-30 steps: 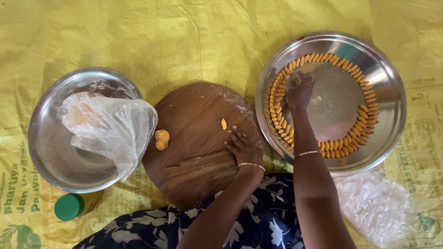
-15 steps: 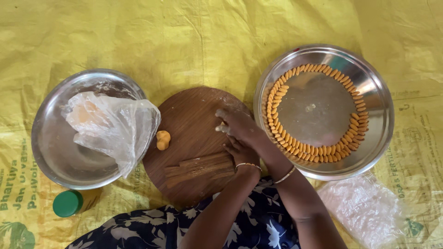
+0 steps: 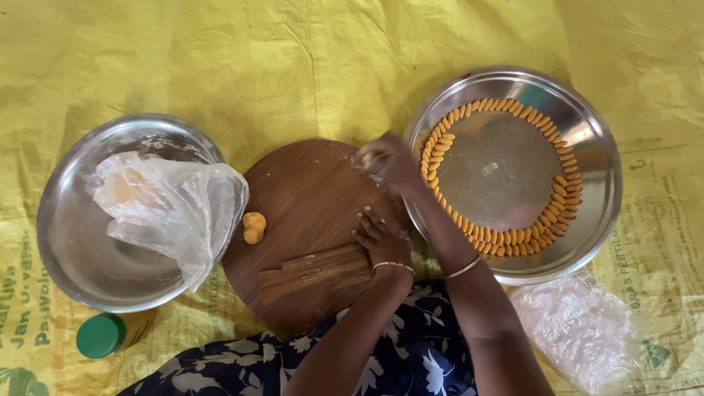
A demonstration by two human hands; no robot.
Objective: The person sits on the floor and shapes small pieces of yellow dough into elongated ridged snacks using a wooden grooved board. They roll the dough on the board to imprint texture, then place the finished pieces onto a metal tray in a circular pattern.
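Note:
A round wooden board lies in front of me. On its lower part lies a ridged wooden strip. My left hand rests flat on the strip's right end, fingers spread. My right hand is blurred at the board's upper right edge, its fingers pinched on a small piece of orange dough. A larger lump of orange dough sits on the board's left side. To the right, a steel plate holds a ring of several small shaped orange pieces.
A steel bowl at the left holds a clear plastic bag with dough inside. A green-capped container stands below it. Crumpled clear plastic lies at the lower right. A yellow printed sheet covers the ground.
My right hand left the steel plate and came back over the board to its upper right edge, now pinching a small dough piece. My left hand stayed on the wooden strip.

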